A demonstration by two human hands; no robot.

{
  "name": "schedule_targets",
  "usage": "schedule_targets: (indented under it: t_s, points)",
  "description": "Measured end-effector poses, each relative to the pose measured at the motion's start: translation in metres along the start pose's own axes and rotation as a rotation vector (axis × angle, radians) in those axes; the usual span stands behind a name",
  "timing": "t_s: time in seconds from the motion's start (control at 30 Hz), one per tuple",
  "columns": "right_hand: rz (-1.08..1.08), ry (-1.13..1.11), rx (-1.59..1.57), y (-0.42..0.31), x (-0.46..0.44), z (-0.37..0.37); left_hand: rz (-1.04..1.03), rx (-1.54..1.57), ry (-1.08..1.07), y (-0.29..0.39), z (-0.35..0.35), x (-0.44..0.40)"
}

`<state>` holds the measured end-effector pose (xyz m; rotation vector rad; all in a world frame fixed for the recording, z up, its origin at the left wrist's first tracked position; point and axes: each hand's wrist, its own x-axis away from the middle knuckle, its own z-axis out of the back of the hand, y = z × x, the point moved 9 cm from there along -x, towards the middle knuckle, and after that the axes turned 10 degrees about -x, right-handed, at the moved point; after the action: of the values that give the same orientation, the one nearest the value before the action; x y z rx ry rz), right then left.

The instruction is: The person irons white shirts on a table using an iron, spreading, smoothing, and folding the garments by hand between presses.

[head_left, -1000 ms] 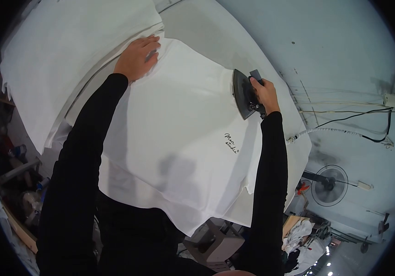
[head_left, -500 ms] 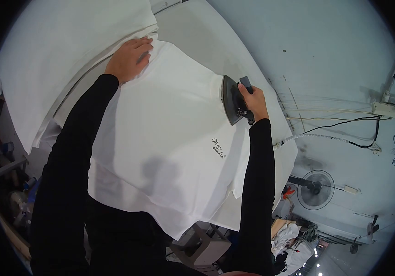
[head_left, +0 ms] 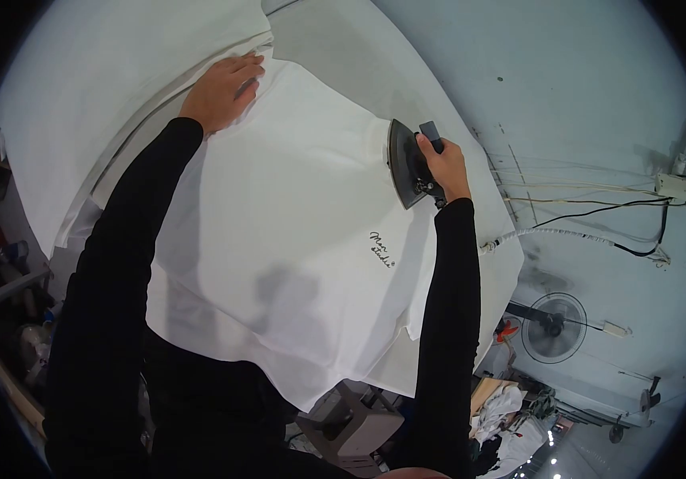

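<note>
The white shirt (head_left: 287,184) is spread out on the pale counter (head_left: 343,48), with some small wrinkles in it. Its low edge comes down close to the person's black top. The left hand (head_left: 222,94) lies on the far left part of the shirt, palm down. Its fingers are side by side, and the thumb is a bit apart from them.

The right hand (head_left: 445,166) has its fingers wrapped tight around the handle of a dark iron (head_left: 408,164). The iron is at the right edge of the shirt, with its tip pointing away from the person. Black curly writing (head_left: 381,249) is on the shirt, below the iron. A big white cloth (head_left: 111,88) is just left of the left hand.

Past the counter, on the right, are a pale blue wall (head_left: 598,96), some cords (head_left: 574,215) and a round fan (head_left: 553,327). A messy pile of cloth (head_left: 519,447) sits below the fan.
</note>
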<state>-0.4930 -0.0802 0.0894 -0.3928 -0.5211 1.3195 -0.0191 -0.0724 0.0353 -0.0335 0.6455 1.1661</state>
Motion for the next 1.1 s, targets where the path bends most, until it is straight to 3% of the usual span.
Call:
schedule_targets:
  t_s: [1.1]
  points:
    - [0.032,-0.015,-0.003,-0.0026,-0.0008,0.0002,0.025,-0.010,-0.011,-0.0055,-0.0041,0.0020]
